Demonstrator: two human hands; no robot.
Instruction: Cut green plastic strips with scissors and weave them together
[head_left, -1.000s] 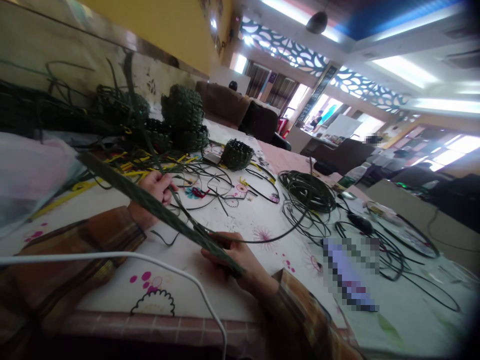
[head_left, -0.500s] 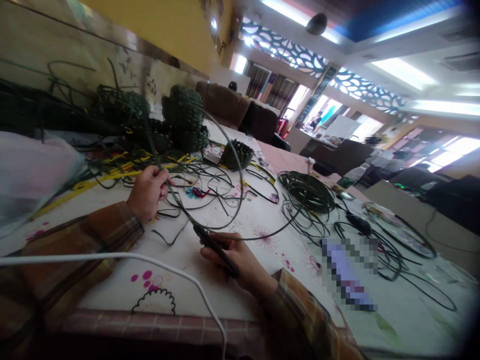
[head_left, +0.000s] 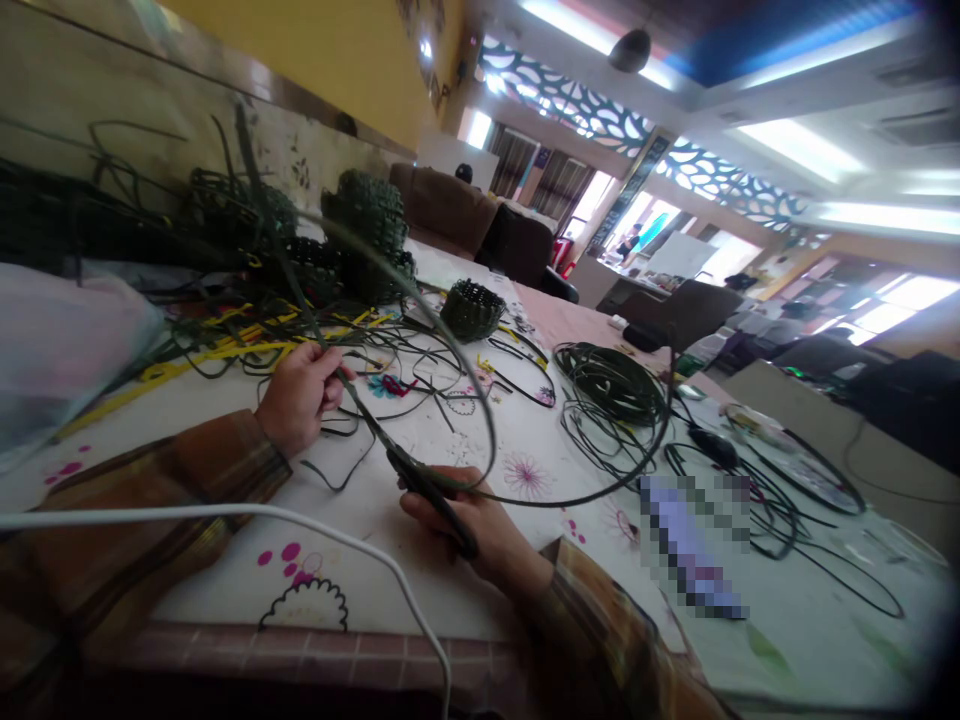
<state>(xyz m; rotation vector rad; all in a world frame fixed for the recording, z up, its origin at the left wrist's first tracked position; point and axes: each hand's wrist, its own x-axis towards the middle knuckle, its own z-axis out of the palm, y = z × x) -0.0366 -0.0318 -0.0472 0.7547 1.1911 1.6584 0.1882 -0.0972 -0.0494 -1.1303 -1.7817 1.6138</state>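
My left hand (head_left: 300, 393) is closed, pinching a long dark green flat strip (head_left: 358, 402) between thumb and fingers. From the pinch, one end rises up and to the left, blurred. The other end runs down to a black-handled tool (head_left: 435, 502) at its tip; I cannot tell its exact kind. My right hand (head_left: 487, 525) is wrapped round that tool, low over the white patterned table cover (head_left: 390, 600). Thin strip lengths loop past the right hand, one curving up in the middle and one sweeping right.
Dark green woven baskets (head_left: 367, 215) are stacked at the back left, with a small one (head_left: 472, 309) nearer. A strip coil (head_left: 611, 385) lies to the right. Yellow strips (head_left: 232, 345) and a plastic bag (head_left: 67, 350) are at left. A white cable (head_left: 330, 530) crosses the foreground.
The strip's upper end has swung and shows more at upper left. The strip loops have shifted, the right one now reaching farther right. Both hands stay nearly in place.
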